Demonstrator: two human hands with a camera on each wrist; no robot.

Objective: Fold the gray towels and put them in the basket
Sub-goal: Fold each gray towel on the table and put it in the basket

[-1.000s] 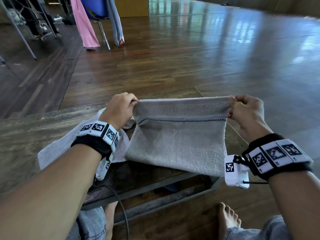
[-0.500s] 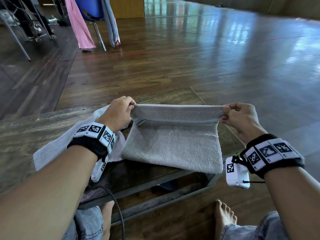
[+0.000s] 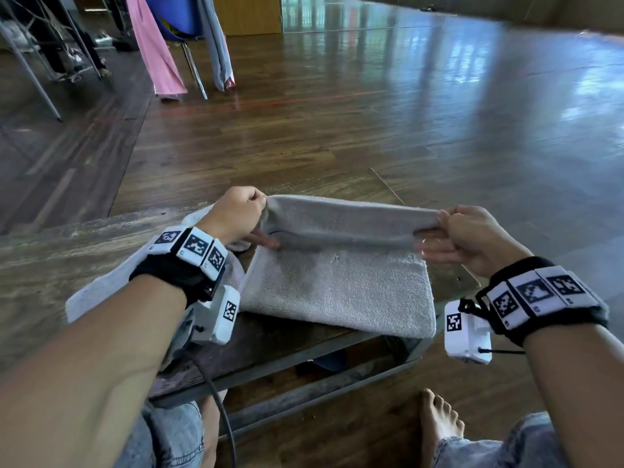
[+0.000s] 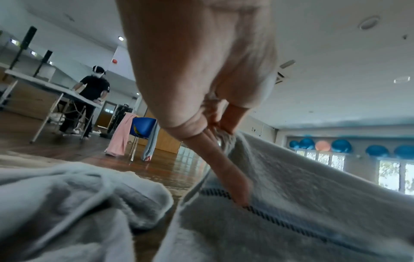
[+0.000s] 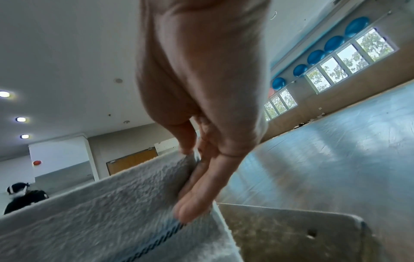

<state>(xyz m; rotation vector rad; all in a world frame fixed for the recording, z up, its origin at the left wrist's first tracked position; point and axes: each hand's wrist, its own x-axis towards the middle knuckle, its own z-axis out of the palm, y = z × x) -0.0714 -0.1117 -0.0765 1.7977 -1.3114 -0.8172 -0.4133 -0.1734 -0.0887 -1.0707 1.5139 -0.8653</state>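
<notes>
The left hand (image 3: 236, 211) is curled tight, thumb and forefinger pinching one upper corner of the gray towel (image 3: 337, 288), while one long finger (image 4: 226, 170) reaches straight down the cloth to touch its dark stitched stripe (image 4: 280, 219); the right hand (image 3: 472, 234) pinches the opposite corner between thumb and curled forefinger, its other fingers (image 5: 199, 200) lying nearly straight against the towel's side edge; between the two pinches the top edge runs taut and level, and below the fingertips the towel slopes down to lie flat on the wooden table (image 3: 67, 251), its near edge reaching the table's front; a second, paler towel (image 3: 101, 292) lies rumpled under and behind the left wrist, touching the held one; no basket shows in any view; compared with half a second ago both hands have dropped closer to the table, so the raised fold is lower and the stripe that faced the head camera is now mostly tucked beneath the fold.
</notes>
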